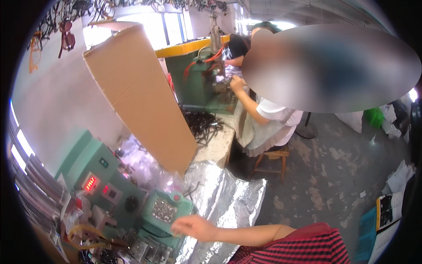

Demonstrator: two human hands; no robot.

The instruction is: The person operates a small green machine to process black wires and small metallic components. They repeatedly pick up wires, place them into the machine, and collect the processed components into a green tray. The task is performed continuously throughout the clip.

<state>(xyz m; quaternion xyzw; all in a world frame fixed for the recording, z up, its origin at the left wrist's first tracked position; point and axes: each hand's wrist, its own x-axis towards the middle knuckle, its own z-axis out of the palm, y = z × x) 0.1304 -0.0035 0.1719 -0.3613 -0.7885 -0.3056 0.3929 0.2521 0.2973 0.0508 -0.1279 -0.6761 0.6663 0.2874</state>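
My right hand (193, 227) reaches in from the lower right, out of a red-and-black striped sleeve (303, 242). It hovers at the near right edge of a green tray (183, 207) that holds a heap of small metal parts (164, 210). The fingers are bent and drawn together; anything between them is too small or hidden to make out. Beyond the tray stands a green machine (103, 176) with lit red displays and a black knob. Metal fixtures (149, 251) lie below the tray, at the bottom of the view. My left hand is not in view.
Silver foil (224, 193) covers the bench right of the tray. A tall cardboard sheet (140, 97) stands between the machine and a second green machine (189, 79), where another person (272, 119) sits on a wooden stool (272, 163). Dark eyeglass parts (200, 125) lie piled beyond the cardboard.
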